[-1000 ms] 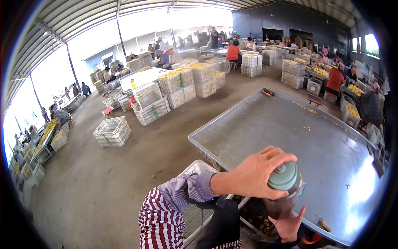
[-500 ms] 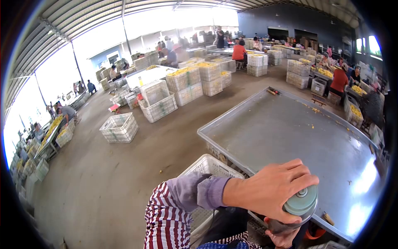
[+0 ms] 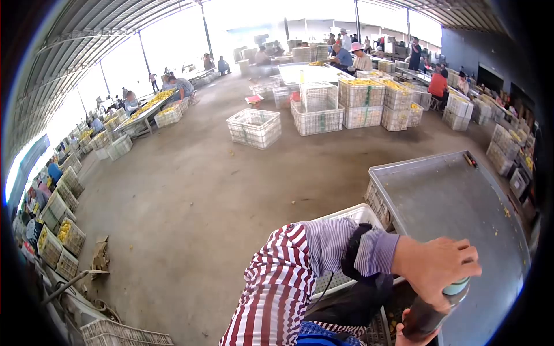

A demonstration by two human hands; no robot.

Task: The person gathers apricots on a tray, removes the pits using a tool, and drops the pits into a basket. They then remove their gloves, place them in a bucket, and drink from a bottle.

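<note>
A dark bottle [image 3: 426, 320] with a green lid [image 3: 456, 286] stands tilted over the near edge of the metal table. My left hand [image 3: 434, 266] reaches across from a striped sleeve and curls over the lid, its fingers closed round the top. Lower down, my right hand [image 3: 402, 337] wraps the bottle's body near its base; only some of its fingers show at the bottom of the view. Beneath my left forearm is a white plastic crate [image 3: 369, 214], partly hidden by the arm.
The metal table [image 3: 444, 196] has small yellow scraps on it. A white crate [image 3: 254, 128] stands on the concrete floor [image 3: 190, 230], with stacked crates [image 3: 363, 104] of yellow produce beyond. People sit at a long table [image 3: 151, 109] at left. Cardboard [image 3: 101, 256] lies lower left.
The view has swung left, so the table and crates sit farther right. Both hands stay on the bottle, which now appears lower and farther right.
</note>
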